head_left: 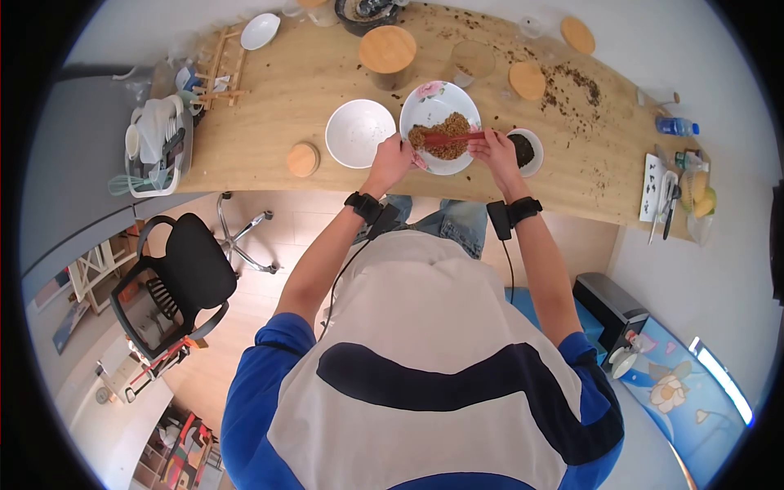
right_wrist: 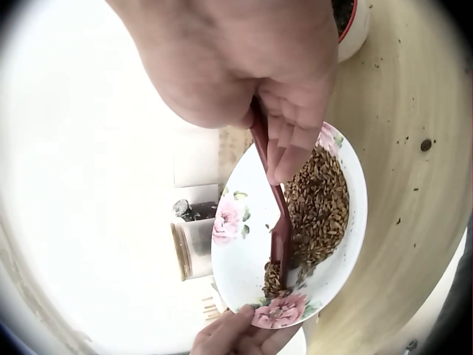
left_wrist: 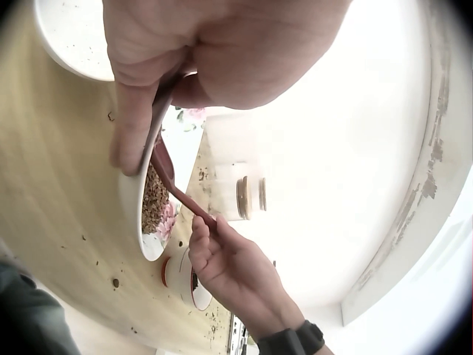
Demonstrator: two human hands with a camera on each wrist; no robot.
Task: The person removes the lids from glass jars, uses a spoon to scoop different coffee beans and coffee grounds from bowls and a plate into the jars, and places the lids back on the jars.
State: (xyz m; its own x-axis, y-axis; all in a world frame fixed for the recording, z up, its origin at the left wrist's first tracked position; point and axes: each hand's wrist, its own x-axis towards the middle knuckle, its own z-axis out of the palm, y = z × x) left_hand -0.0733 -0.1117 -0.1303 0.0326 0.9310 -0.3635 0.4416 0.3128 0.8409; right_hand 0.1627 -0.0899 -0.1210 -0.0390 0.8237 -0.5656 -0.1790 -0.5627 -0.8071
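Note:
My left hand [head_left: 390,163] grips the near left rim of a white plate with pink flowers [head_left: 459,101], thumb over the edge and fingers below. The plate tilts and bears a heap of brown grain [right_wrist: 321,211]. In my right hand [head_left: 496,158] is the handle of a dark red spoon [right_wrist: 279,237], pinched between thumb and fingers. Its head lies in the grain near the left hand's side of the plate. To the left stands a white bowl [head_left: 359,122] with a few specks inside. A small red-rimmed white cup [right_wrist: 356,35] with dark contents is beside the right hand.
Behind the plate stand a wooden-lidded jar [head_left: 388,53] and a clear container [head_left: 474,61]. Wooden lids [head_left: 527,80] and dark crumbs [head_left: 576,86] lie at the back right. A dish basket [head_left: 184,155] is far left; a blue-capped bottle [head_left: 676,126] lies far right.

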